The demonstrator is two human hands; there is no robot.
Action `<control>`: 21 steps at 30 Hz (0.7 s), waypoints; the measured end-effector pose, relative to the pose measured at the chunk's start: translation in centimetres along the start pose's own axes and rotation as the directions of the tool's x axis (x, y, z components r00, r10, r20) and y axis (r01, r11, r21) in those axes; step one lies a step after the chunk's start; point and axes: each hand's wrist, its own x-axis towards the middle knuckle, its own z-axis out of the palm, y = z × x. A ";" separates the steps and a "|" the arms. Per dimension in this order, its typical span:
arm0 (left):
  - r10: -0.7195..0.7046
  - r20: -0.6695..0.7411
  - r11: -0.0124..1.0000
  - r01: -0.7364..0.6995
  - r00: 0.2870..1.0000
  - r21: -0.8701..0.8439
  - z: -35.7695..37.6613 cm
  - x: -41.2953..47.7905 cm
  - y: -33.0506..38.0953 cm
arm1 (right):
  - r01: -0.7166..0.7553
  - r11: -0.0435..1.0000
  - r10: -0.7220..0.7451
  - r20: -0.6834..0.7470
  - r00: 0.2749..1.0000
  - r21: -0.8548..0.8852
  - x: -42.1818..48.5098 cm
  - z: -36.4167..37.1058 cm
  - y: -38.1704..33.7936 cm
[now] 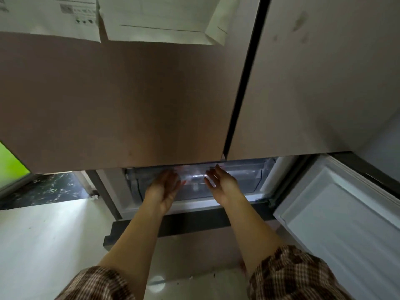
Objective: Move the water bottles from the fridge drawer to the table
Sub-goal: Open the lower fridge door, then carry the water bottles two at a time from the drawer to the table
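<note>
Brushed metal fridge doors (121, 100) hang shut above the clear fridge drawer (236, 178), lit from inside. Both arms reach in: left hand (165, 189) and right hand (223, 182) are spread, palms facing, holding nothing. Any bottle between them is glare; its axis is unreadable.

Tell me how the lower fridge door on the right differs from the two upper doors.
The lower right door is swung open, while the upper doors are shut. The lower door shows its white inner liner; the upper doors show brownish outer faces. Papers hang on the upper left door; none show on the lower door. Both belong to the same fridge.
</note>
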 end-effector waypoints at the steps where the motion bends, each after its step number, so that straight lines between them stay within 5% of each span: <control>1: -0.001 -0.006 1.000 0.001 1.000 0.021 0.3 -0.2 0.3 | -0.004 1.000 0.004 0.003 1.000 -0.021 -0.2 0.1 -0.1; 21: 0.160 -0.326 0.977 -0.101 0.932 0.188 -5.5 -14.5 -8.9 | -0.068 0.984 0.049 -0.115 0.992 -0.166 -14.3 -9.3 4.0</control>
